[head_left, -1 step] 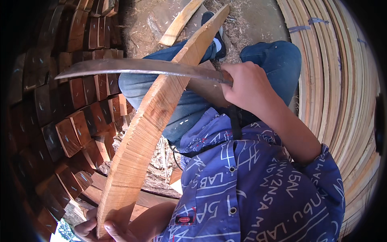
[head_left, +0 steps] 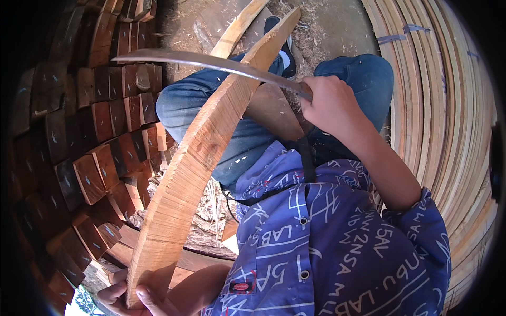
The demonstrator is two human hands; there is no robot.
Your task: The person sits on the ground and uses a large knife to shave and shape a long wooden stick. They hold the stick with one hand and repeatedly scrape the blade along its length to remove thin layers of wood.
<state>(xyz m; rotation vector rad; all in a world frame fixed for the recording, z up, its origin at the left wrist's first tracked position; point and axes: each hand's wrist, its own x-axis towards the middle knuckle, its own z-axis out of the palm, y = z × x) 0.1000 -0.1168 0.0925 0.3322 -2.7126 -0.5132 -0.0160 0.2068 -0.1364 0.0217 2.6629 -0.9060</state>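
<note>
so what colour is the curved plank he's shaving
Pale tan raw wood, with fine chop marks across it; the head view shows it.

To my left rises a stack of dark reddish-brown wooden blocks (head_left: 89, 131), end grain outward. On my right, pale curved wooden strips (head_left: 448, 105) lie bundled together. Wood shavings (head_left: 321, 21) litter the dirt ground by my dark shoe (head_left: 282, 45).

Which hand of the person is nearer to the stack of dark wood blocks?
Left. The left hand grips the plank's lower end, right beside the stack of dark wood blocks. The right hand holds the long blade over the knees, farther away.
</note>
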